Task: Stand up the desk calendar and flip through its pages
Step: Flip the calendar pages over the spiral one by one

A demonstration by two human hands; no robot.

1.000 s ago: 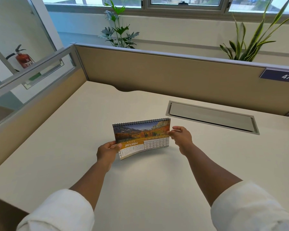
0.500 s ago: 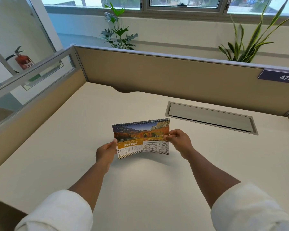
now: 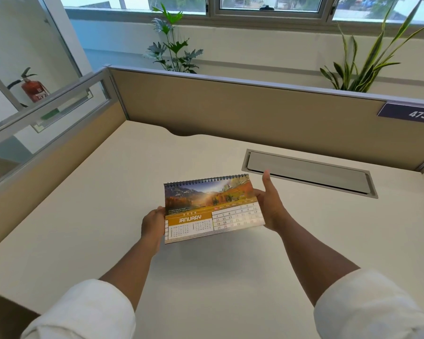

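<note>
The calendar is a wide, glossy card block bound along its top edge with a black wire spiral, its front page showing a mountain scene above an orange band reading JANUARY and a white date grid. It is held above the table, tilted back toward the camera, over the middle of the smooth, matte, cream surface. The left hand grasps the left edge, fingers curled behind the block where they cannot be seen. The right hand holds the right edge with its palm against the side, fingers behind, and the thumb lifted straight up, clear of the page. Just beyond the right hand a flat grey cable hatch is set flush in the table. Tan fabric partitions with metal caps wall the far and left sides; the table around and beneath the calendar is bare on every side.
</note>
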